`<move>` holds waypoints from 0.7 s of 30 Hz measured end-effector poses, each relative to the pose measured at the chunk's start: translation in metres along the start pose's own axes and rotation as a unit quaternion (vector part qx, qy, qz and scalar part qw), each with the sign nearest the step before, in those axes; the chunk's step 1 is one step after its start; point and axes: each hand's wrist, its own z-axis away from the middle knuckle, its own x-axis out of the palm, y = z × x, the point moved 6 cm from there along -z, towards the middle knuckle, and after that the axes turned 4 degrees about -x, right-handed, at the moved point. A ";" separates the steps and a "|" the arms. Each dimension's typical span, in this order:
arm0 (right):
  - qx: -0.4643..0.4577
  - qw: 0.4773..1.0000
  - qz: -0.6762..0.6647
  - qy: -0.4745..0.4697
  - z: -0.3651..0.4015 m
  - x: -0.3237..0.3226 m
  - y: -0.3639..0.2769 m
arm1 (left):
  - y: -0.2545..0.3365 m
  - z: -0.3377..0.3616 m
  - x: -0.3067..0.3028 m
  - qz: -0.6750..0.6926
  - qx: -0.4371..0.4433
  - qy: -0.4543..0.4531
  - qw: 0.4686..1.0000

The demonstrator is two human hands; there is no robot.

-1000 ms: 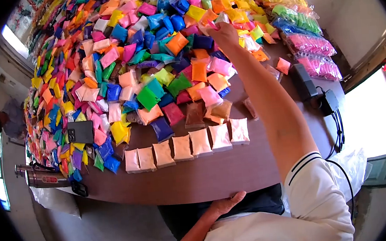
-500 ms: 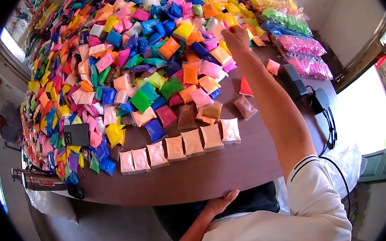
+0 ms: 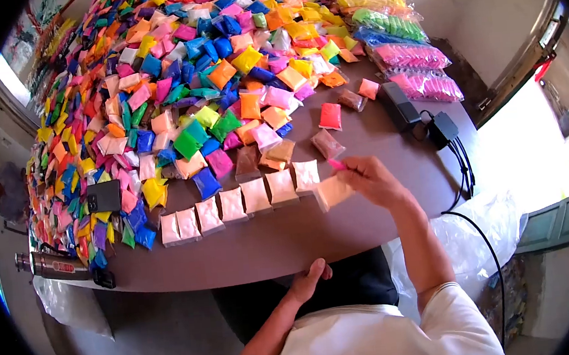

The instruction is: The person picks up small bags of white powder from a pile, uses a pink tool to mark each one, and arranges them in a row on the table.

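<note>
My right hand (image 3: 374,182) is closed on a peach packet (image 3: 334,193), which hangs at the right end of a row of pale peach packets (image 3: 255,195). A bit of bright pink (image 3: 337,165) shows at its fingertips. The row runs across the front of the brown table, each packet standing close beside the other. My left hand (image 3: 307,284) rests low at the table's front edge, thumb raised apart from the fingers, with nothing visible in it. Just beyond my right hand lie a brown packet (image 3: 328,144) and a red packet (image 3: 330,116).
A large heap of colourful packets (image 3: 175,85) covers the table's back and left. Bagged bundles (image 3: 409,56) are stacked at back right, near black power adapters (image 3: 400,108) with cables. A phone (image 3: 103,197) lies on the heap; a steel flask (image 3: 62,264) lies at the left edge.
My right hand has come back from the far side of the heap to the row's right end, bringing a peach packet. My left hand has shifted slightly at the table edge.
</note>
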 end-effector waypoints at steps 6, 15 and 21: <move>-0.004 0.984 0.146 -0.100 0.033 0.025 -0.002 | 0.007 0.009 0.004 -0.036 -0.023 0.091 0.995; -0.010 0.962 0.158 -0.221 0.054 0.052 0.005 | 0.006 0.018 0.010 0.106 -0.033 0.043 0.993; -0.055 0.970 0.139 -0.192 0.052 0.070 0.015 | 0.007 0.016 0.017 0.089 -0.045 0.057 0.993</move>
